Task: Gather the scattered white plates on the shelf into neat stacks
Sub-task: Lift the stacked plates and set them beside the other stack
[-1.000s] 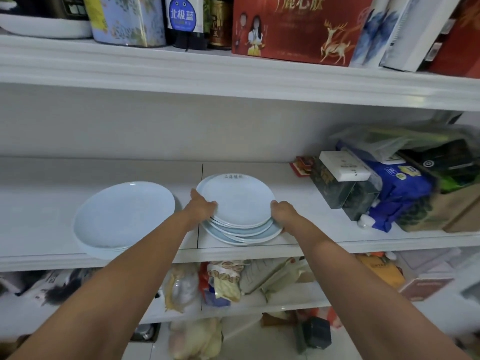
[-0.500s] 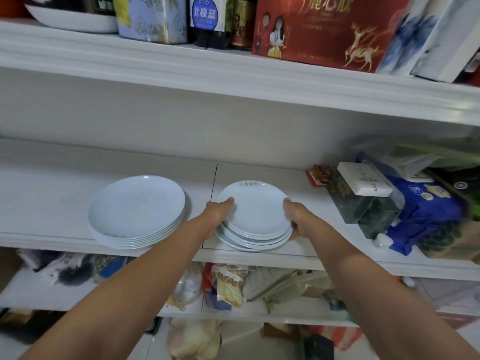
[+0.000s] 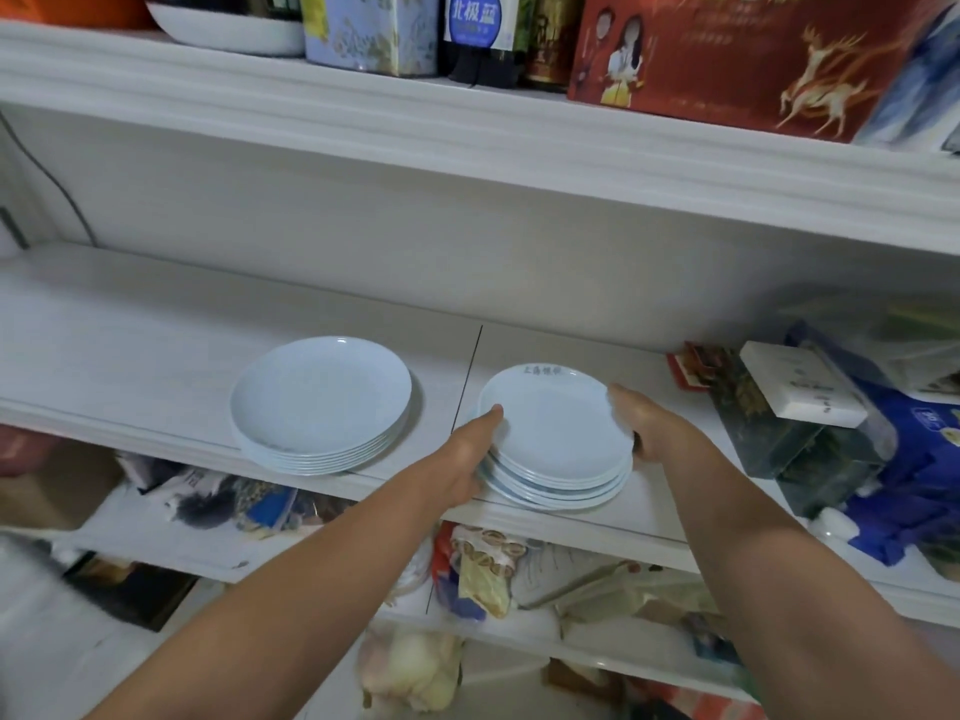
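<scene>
1. We find two stacks of white plates on the middle shelf (image 3: pixel 130 345), side by side and apart, with the shelf's dark seam running between them.
2. The left stack (image 3: pixel 319 392) sits near the front edge, its rims closely aligned. No hand touches it.
3. The right stack (image 3: pixel 556 433) sits just right of the seam, also near the front edge. Its lower plates stick out a little past the upper ones at the front and left. The top plate carries small dark lettering on its far rim, which we cannot read.
4. The left hand (image 3: pixel 470 449) is at the right stack's left edge. Its thumb lies on the top plate's rim and its fingers wrap the stack's side, so the grip is closed on the right stack.
5. The right hand (image 3: pixel 649 423) is at the opposite edge, thumb on the top rim and fingers curled down the side. Its grip is likewise closed on the right stack.
6. Right of the plates stands a dark box (image 3: pixel 763 433) with a white box (image 3: pixel 795 381) on top, and a blue pack (image 3: pixel 914 459) beside it.
7. The shelf above holds a red box (image 3: pixel 727 54), a tin (image 3: pixel 371 33) and a bottle (image 3: pixel 480 28). The shelf below holds bags (image 3: pixel 483 574).
</scene>
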